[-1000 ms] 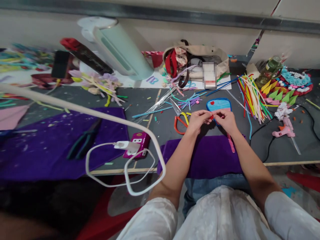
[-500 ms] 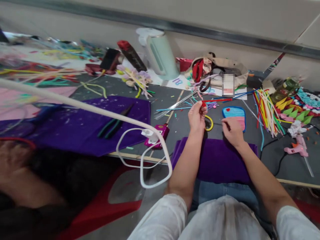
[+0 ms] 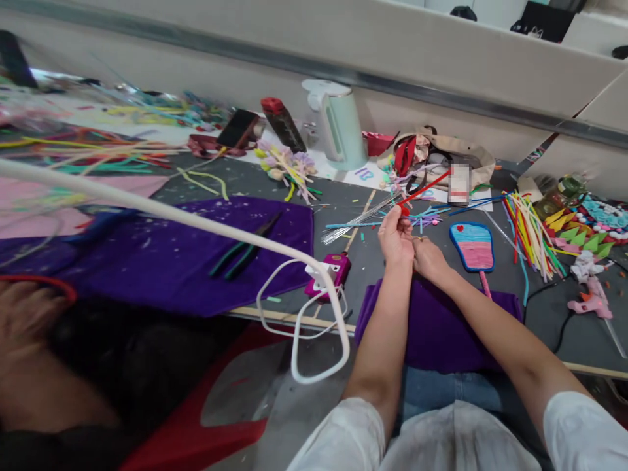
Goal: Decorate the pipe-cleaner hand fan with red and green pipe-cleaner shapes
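Note:
My left hand [image 3: 397, 237] is closed on a red pipe cleaner [image 3: 428, 188], whose free end points up and to the right; a small curled red part shows at the fingertips. Close beside it, my right hand [image 3: 430, 258] has its fingers pressed together near something small and yellow, mostly hidden between the hands. To the right lies a blue and pink fan-shaped piece [image 3: 471, 247] with a red heart and a pink stem. A folded purple cloth [image 3: 441, 333] is under my forearms.
Purple power strip [image 3: 328, 278] with a white cable, pliers [image 3: 245, 247] on purple cloth, kettle [image 3: 341, 127], pipe cleaner bundle [image 3: 534, 235] and pink glue gun [image 3: 591, 301] lie around. A white bar crosses the left side. Another person's hand [image 3: 29, 314] is at far left.
My right hand has moved left, from beside the fan-shaped piece to my left hand. The red pipe cleaner now tilts upward. The yellow ring has become mostly hidden. The whole view has shifted.

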A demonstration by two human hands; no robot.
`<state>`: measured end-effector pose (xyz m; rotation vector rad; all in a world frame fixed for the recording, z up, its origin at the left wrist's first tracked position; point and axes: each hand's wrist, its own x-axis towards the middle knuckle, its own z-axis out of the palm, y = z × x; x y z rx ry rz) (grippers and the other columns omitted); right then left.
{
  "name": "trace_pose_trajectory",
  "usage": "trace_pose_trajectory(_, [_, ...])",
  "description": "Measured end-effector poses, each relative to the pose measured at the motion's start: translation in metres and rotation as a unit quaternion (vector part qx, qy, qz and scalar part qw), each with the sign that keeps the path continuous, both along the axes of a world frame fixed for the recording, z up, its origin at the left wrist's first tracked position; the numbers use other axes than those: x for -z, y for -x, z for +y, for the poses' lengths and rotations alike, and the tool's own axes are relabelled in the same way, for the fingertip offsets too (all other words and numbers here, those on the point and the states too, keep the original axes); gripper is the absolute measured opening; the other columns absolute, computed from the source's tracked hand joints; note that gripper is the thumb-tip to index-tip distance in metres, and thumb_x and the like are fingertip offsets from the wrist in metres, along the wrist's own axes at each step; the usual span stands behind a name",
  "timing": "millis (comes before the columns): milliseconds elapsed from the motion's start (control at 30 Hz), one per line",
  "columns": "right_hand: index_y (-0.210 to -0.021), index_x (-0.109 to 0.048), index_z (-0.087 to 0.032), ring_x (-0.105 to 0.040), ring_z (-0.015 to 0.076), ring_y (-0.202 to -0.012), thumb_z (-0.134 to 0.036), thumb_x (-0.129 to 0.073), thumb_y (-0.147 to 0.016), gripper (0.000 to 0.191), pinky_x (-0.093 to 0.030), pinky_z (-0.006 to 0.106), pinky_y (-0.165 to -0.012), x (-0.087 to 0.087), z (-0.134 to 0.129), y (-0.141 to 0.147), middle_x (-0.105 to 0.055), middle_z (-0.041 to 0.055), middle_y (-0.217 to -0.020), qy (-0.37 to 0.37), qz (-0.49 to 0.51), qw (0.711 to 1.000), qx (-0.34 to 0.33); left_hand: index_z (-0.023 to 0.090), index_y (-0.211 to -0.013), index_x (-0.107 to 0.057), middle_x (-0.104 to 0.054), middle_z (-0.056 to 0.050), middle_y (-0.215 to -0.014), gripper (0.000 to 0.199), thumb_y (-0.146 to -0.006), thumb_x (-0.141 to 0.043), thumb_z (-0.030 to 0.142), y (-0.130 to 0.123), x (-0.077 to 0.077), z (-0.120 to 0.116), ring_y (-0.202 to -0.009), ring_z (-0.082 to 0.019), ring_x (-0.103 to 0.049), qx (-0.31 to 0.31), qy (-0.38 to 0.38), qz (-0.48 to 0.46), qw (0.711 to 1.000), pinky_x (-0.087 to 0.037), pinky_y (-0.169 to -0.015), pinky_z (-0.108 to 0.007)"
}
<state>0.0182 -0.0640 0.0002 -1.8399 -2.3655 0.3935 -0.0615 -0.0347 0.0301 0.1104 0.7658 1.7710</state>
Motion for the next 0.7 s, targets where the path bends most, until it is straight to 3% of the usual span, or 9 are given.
trace_pose_trajectory(100, [-0.119, -0.059, -0.013, -0.066, 0.0274, -0.096, -0.020, -0.060, -0.082, 0.037, -0.054, 0.038, -0.083, 0.000, 0.007, -0.011, -0.067, 0.0160, -0.105, 0.002, 0.107, 0.994, 0.024, 0.017, -0.074, -0.066, -0.065, 0.006, -0.063, 0.013, -0.070, -0.077, 0.023, 0.004, 0.000, 0.000, -0.047, -0.002, -0.053, 0.016, -0.005, -0.020, 1.000, -0.041, -0.049, -0.014])
trace_pose_trajectory(167, [-0.120, -0.058, -0.015, -0.066, 0.0221, -0.078, -0.022, -0.064, -0.077, 0.045, -0.056, 0.035, -0.070, 0.001, 0.006, -0.023, -0.068, 0.0084, -0.093, 0.040, 0.233, 0.969, 0.072, 0.017, -0.075, -0.066, -0.066, 0.005, -0.063, 0.017, -0.068, -0.079, 0.026, 0.006, -0.001, -0.001, -0.047, -0.002, -0.054, 0.023, -0.012, -0.031, 0.999, -0.041, -0.049, -0.014])
trace_pose_trajectory(233, [-0.125, -0.055, -0.016, -0.059, 0.0161, -0.060, -0.028, -0.066, -0.074, 0.053, -0.054, 0.031, -0.054, -0.001, -0.003, -0.037, -0.064, 0.0031, -0.085, 0.094, 0.378, 0.911, 0.135, 0.017, -0.075, -0.066, -0.066, 0.005, -0.063, 0.018, -0.068, -0.079, 0.026, 0.008, -0.003, -0.003, -0.047, -0.001, -0.053, 0.025, -0.012, -0.042, 0.999, -0.042, -0.049, -0.014])
trace_pose_trajectory(300, [-0.122, -0.055, -0.016, -0.053, 0.0124, -0.055, -0.035, -0.071, -0.070, 0.058, -0.049, 0.026, -0.046, -0.006, -0.020, -0.050, -0.060, 0.0002, -0.080, 0.110, 0.491, 0.848, 0.170, 0.017, -0.075, -0.066, -0.066, 0.006, -0.063, 0.015, -0.069, -0.077, 0.025, 0.009, -0.006, -0.004, -0.047, -0.001, -0.053, 0.020, -0.009, -0.051, 0.998, -0.042, -0.048, -0.013])
trace_pose_trajectory(367, [-0.122, -0.055, -0.019, -0.050, 0.0099, -0.054, -0.040, -0.077, -0.065, 0.065, -0.042, 0.022, -0.042, -0.014, -0.042, -0.061, -0.058, -0.0024, -0.077, 0.127, 0.570, 0.794, 0.168, 0.017, -0.076, -0.067, -0.066, 0.005, -0.064, 0.011, -0.071, -0.075, 0.023, 0.010, -0.009, -0.006, -0.047, -0.001, -0.054, 0.014, -0.013, -0.058, 0.998, -0.042, -0.048, -0.013])
trace_pose_trajectory(433, [-0.123, -0.055, -0.024, -0.042, 0.0082, -0.049, -0.045, -0.079, -0.063, 0.067, -0.033, 0.019, -0.036, -0.022, -0.063, -0.069, -0.050, -0.0068, -0.067, 0.176, 0.595, 0.772, 0.137, 0.016, -0.076, -0.067, -0.067, 0.005, -0.064, 0.010, -0.071, -0.074, 0.022, 0.009, -0.010, -0.006, -0.047, -0.002, -0.055, 0.009, -0.021, -0.063, 0.998, -0.042, -0.047, -0.013])
trace_pose_trajectory(533, [-0.113, -0.057, -0.026, -0.032, 0.0062, -0.039, -0.053, -0.072, -0.072, 0.052, -0.025, 0.019, -0.032, -0.029, -0.085, -0.075, -0.042, -0.0097, -0.059, 0.176, 0.580, 0.786, 0.120, 0.016, -0.076, -0.068, -0.067, 0.004, -0.062, 0.013, -0.069, -0.076, 0.021, 0.006, -0.009, -0.006, -0.048, -0.003, -0.056, 0.013, -0.021, -0.063, 0.998, -0.042, -0.047, -0.014])
trace_pose_trajectory(633, [-0.102, -0.056, -0.025, -0.030, 0.0048, -0.035, -0.041, -0.072, -0.072, 0.038, -0.025, 0.020, -0.033, -0.028, -0.093, -0.073, -0.043, -0.0102, -0.058, 0.133, 0.518, 0.835, 0.130, 0.016, -0.077, -0.068, -0.068, 0.004, -0.064, 0.016, -0.067, -0.079, 0.024, 0.002, -0.007, -0.006, -0.048, -0.003, -0.056, 0.022, -0.016, -0.041, 0.999, -0.042, -0.048, -0.014])
trace_pose_trajectory(700, [-0.104, -0.053, -0.025, -0.039, 0.0064, -0.040, -0.033, -0.070, -0.070, 0.038, -0.031, 0.021, -0.037, -0.026, -0.093, -0.070, -0.052, -0.0068, -0.068, 0.116, 0.493, 0.854, 0.119, 0.016, -0.077, -0.069, -0.069, 0.004, -0.066, 0.018, -0.066, -0.079, 0.027, 0.001, -0.006, -0.006, -0.048, -0.003, -0.056, 0.026, -0.016, -0.014, 0.999, -0.043, -0.049, -0.015])
